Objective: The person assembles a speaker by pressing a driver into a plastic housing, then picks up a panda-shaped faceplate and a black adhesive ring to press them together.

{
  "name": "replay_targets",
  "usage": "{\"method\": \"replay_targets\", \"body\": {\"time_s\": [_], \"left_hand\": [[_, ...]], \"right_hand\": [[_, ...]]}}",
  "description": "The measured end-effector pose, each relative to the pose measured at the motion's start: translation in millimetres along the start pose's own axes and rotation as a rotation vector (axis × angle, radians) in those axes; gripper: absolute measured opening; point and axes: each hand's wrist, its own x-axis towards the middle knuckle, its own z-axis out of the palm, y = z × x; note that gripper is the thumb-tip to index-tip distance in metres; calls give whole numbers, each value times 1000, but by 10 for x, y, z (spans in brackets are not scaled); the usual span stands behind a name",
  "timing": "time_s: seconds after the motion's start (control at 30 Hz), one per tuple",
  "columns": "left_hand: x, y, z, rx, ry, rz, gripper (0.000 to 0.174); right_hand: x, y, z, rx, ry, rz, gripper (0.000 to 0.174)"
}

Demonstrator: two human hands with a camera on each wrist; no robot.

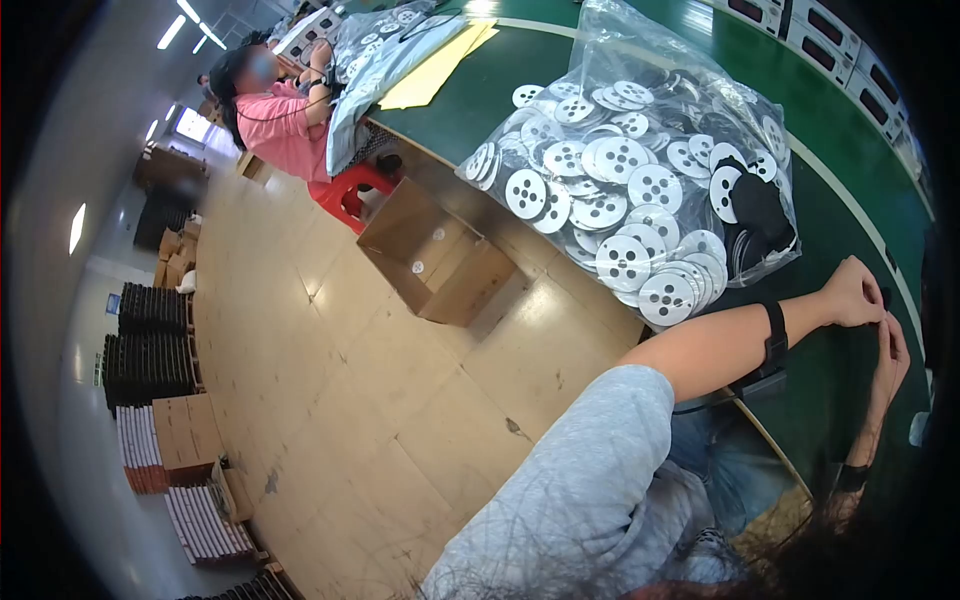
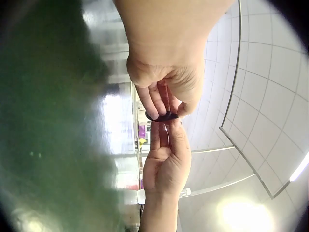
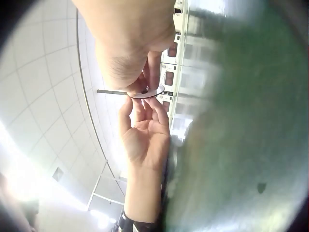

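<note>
In the head view my left hand [image 1: 853, 292] and right hand [image 1: 890, 358] meet above the green table, fingertips together. Between them, in the left wrist view, is a thin dark disc [image 2: 166, 117], pinched from above by my left hand [image 2: 166, 84] and from below by my right hand [image 2: 166, 166]. Seen from the right wrist, the disc [image 3: 153, 93] has a white face and dark edge, with my right hand [image 3: 130, 58] over it and left hand [image 3: 147, 140] under it. A thin grey strip [image 3: 111, 92] shows beside the right fingertips. The fingers partly hide the disc.
A clear plastic bag [image 1: 655, 95] of white holed discs [image 1: 622, 262] and black pieces [image 1: 762, 208] lies beside my left arm. Yellow sheets [image 1: 440, 70] lie farther along the table [image 1: 535, 60]. A cardboard box [image 1: 400, 235] stands on the floor, near a seated person in pink [image 1: 285, 130].
</note>
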Motion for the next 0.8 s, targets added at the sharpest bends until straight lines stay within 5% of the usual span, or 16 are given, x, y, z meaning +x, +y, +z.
{"method": "replay_targets", "body": {"time_s": [0.27,0.8], "left_hand": [[-35,77,-5,3,-67,69,11],[-82,150,28,-164,-208,-78,10]], "right_hand": [[-63,-57,61,47,13,-90,19],[-186,-694,300,171,77,-149,10]]}}
